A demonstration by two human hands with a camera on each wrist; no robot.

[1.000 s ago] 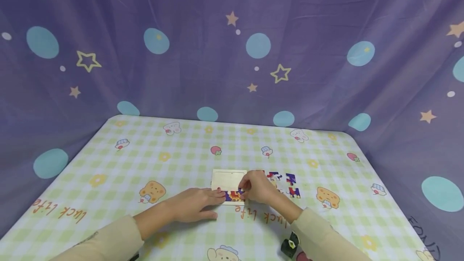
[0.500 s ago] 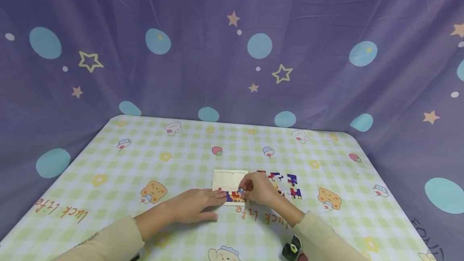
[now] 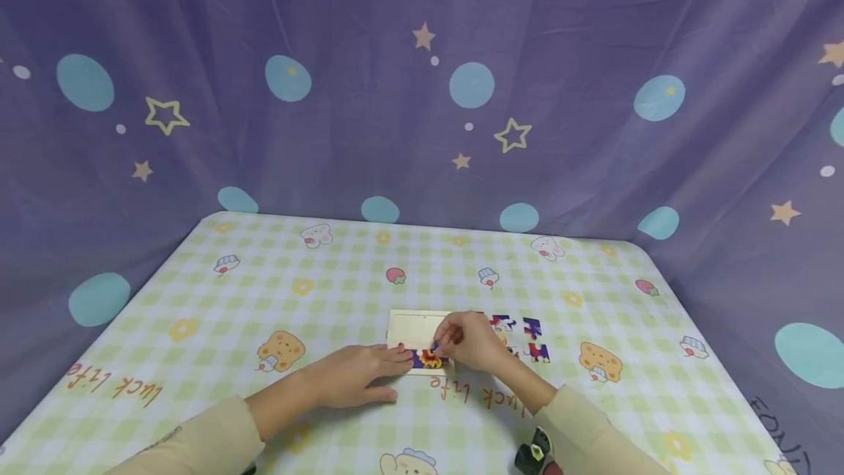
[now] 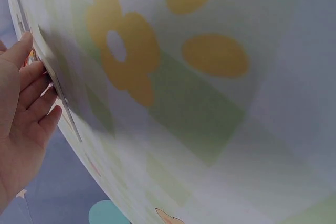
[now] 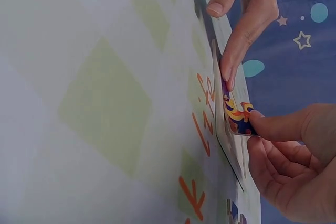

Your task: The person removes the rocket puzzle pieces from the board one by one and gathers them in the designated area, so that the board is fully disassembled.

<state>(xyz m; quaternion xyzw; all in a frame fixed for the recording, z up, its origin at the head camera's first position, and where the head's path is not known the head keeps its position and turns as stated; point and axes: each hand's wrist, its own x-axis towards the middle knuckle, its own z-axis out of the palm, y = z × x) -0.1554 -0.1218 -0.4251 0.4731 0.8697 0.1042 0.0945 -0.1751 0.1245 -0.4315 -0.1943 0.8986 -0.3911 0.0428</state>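
Observation:
A shallow wooden puzzle tray [image 3: 412,327] lies in front of me, bare wood showing in its far part. Colourful purple and yellow puzzle pieces [image 3: 418,361] sit along its near edge. My right hand [image 3: 473,343] pinches a jigsaw piece [image 5: 244,124] between thumb and fingers over the right end of that row; in the right wrist view the piece is tilted up. My left hand [image 3: 352,374] lies with extended fingers on the tray's left side, its fingertips at the row's left end. The left wrist view shows those fingers [image 4: 39,98] along the tray's edge.
Several loose jigsaw pieces [image 3: 532,328] lie to the right of the tray, some partly hidden behind my right hand. A dark object [image 3: 530,453] shows beside the right sleeve. The checked tablecloth [image 3: 343,299] reaches back to a purple curtain [image 3: 369,130].
The pinched piece has shifted slightly and changed its tilt over the row as my right fingers work it. My left hand has stayed in place on the tray.

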